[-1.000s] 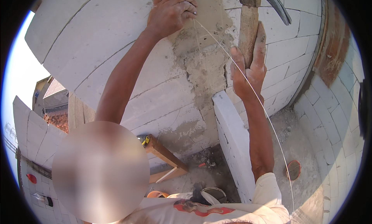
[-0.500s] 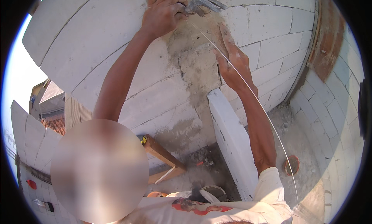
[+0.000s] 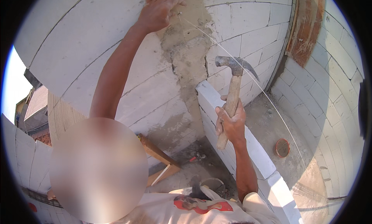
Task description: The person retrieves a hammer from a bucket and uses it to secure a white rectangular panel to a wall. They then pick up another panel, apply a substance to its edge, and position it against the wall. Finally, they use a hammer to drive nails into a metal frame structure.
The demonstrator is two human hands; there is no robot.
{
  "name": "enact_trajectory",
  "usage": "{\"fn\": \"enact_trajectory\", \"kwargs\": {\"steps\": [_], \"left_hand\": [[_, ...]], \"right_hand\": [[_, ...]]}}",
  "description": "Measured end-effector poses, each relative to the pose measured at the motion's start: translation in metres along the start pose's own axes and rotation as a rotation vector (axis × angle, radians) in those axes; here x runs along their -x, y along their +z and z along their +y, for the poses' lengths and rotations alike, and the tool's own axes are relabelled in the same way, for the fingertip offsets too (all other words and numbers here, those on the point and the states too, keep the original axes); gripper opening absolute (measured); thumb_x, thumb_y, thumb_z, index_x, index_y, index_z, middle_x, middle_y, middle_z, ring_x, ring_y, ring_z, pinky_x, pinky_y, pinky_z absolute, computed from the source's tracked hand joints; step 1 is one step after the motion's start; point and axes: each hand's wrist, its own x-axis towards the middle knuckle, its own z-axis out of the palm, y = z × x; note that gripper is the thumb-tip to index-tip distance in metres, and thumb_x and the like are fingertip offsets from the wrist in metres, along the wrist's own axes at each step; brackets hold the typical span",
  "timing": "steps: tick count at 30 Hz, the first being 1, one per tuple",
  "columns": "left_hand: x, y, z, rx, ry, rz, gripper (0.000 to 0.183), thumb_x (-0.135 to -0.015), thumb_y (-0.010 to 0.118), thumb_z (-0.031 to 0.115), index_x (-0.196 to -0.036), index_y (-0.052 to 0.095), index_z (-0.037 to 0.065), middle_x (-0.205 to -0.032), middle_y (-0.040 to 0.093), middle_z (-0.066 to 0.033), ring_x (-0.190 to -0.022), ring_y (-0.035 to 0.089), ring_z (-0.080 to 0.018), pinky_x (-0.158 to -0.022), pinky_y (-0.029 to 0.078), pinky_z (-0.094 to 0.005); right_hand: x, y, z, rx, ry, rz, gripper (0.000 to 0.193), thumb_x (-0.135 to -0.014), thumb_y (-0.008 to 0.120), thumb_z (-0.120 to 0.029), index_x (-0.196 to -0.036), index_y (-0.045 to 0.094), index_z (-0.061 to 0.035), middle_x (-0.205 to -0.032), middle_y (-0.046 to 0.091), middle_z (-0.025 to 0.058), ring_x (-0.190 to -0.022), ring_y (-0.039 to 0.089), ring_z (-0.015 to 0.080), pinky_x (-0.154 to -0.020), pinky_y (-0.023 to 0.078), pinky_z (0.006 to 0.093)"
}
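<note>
My right hand (image 3: 231, 121) is wrapped round the wooden handle of a claw hammer (image 3: 233, 90). The hammer stands head up, its metal claw pointing right, in front of the block wall. Higher up and to the left, my left hand (image 3: 159, 12) rests against the wall with fingers bent and thumb apart; its far side is cut by the upper edge. Just beside its thumb, a small nail (image 3: 179, 14) sticks out of the grey mortar strip (image 3: 190, 57). A thin white string (image 3: 267, 96) runs from the nail down to the lower right, passing by the hammer head.
A low white block wall (image 3: 255, 154) juts toward me under my right forearm. Beyond it, an orange-rimmed bucket (image 3: 283, 147) stands on the floor. A wooden frame (image 3: 159, 152) is at lower middle. To the right rises another block wall (image 3: 333, 88). A blurred disc covers the lower left.
My right hand has come down and toward me, now holding the hammer by its handle. The hammer head has left the spot beside my left hand, which stays high on the wall.
</note>
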Motion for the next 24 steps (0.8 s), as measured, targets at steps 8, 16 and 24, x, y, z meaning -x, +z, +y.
{"fn": "enact_trajectory", "kwargs": {"steps": [8,16,24], "left_hand": [[0.0,-0.033,0.034,0.382,0.003,0.419,0.038,-0.084,0.072,-0.001,-0.12,0.071,0.012,-0.129,0.069,-0.0025,-0.125,0.059,-0.0243,-0.108,0.041,-0.0409],[0.27,-0.045,0.337,1.01,-0.858,-0.018,0.039,-0.092,0.058,-0.01,-0.128,0.062,0.004,-0.134,0.059,-0.0131,-0.128,0.056,-0.0243,-0.103,0.05,-0.038],[0.491,-0.199,0.572,1.365,-0.606,-1.349,0.04,-0.082,0.076,0.001,-0.121,0.066,-0.002,-0.122,0.068,-0.0199,-0.116,0.067,-0.0317,-0.096,0.054,-0.0409]], "right_hand": [[0.28,-0.065,0.084,0.755,0.236,0.069,0.041,-0.09,0.078,-0.017,-0.121,0.059,0.0026,-0.087,0.07,0.0182,-0.069,0.069,0.0325,-0.067,0.056,0.0426],[0.363,-0.14,-0.015,1.219,0.133,0.496,0.045,-0.088,0.079,-0.024,-0.127,0.065,-0.005,-0.113,0.07,0.0215,-0.093,0.071,0.0397,-0.075,0.058,0.0457],[0.388,-0.276,-0.066,1.739,0.271,0.212,0.052,-0.097,0.066,-0.036,-0.145,0.058,-0.0196,-0.127,0.063,0.0108,-0.102,0.07,0.0336,-0.087,0.059,0.0451]]}}
